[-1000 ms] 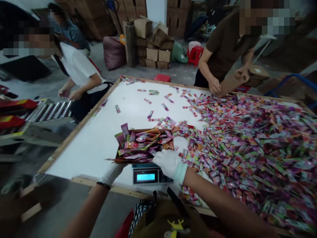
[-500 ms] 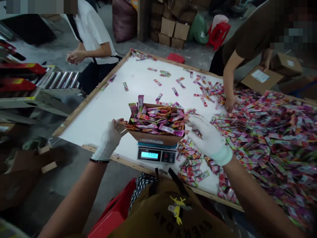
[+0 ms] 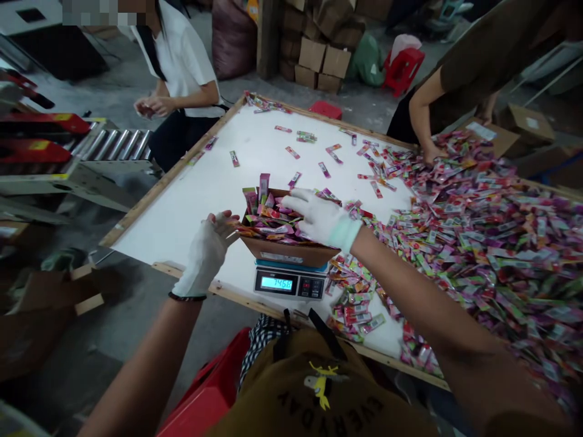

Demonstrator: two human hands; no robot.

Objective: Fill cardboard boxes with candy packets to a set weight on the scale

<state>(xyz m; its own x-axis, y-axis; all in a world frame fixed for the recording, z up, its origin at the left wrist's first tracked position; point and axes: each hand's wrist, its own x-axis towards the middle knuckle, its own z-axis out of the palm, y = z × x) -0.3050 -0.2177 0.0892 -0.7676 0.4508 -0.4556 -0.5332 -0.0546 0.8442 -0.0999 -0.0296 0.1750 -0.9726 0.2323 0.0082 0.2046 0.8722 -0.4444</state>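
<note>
A small cardboard box [image 3: 291, 251], filled with pink, purple and orange stick packets [image 3: 273, 229], stands on a digital scale [image 3: 289, 283] with a lit blue display. My right hand [image 3: 316, 217], in a white glove, lies over the packets on the box's right side, fingers stretched out; its palm side is hidden. My left hand [image 3: 208, 249], gloved with bare fingertips showing, is at the box's left corner with its fingers apart. Whether those fingertips touch the box or a packet, I cannot tell. Two packets poke upright from the box's back left corner.
A big heap of packets [image 3: 501, 243] covers the right of the white table [image 3: 182, 206], with strays across it. A wooden rim [image 3: 136, 209] edges the table. One co-worker's hand [image 3: 432, 153] reaches the heap; another person [image 3: 191, 73] sits left by a roller conveyor [image 3: 118, 144].
My right hand has moved left from beside the box onto the packets inside it. The scale's digits have changed. At the far right, the co-worker's carton has tipped and packets now lie before it.
</note>
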